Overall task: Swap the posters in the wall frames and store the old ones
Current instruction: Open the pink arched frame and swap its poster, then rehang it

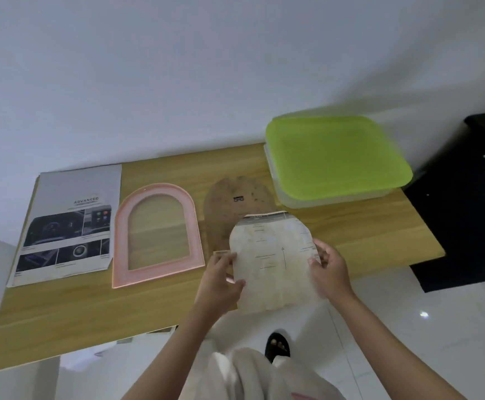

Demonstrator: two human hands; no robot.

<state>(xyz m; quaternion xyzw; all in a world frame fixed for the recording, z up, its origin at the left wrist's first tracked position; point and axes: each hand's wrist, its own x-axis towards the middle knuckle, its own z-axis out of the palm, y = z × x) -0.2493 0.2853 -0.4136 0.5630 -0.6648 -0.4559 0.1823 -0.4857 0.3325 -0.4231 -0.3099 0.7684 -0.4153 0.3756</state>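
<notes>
A: An arched sheet [273, 261], yellowed and stained, is held up over the near edge of the surface [62, 321]. It is pinched at its left edge by the left hand [221, 281] and gripped at its right edge by the right hand [329, 269]

B: Held by both edges so it is kept flat, it seems. Its shape matches the frame [156, 235], so it is judged to be the old poster

A: Agreed. The pink frame is laid flat to the left of the hands, its opening empty, wood seen through it. The brown backing [232, 209] is laid just beyond the sheet and is partly covered by the sheet's top

B: So the parts are spread side by side, likely so each can be reached in turn. And the new poster [68, 223]?

A: It is laid at the far left, printed side up, just beside the frame, well apart from both hands. It is rectangular, so whether it will fit the arch cannot be told

B: The box [336, 157] with the green lid is set at the far right, closed

A: Storage for the old sheet, most probably. The lid is untouched, and with both hands occupied, one would need to be freed to open it
</notes>
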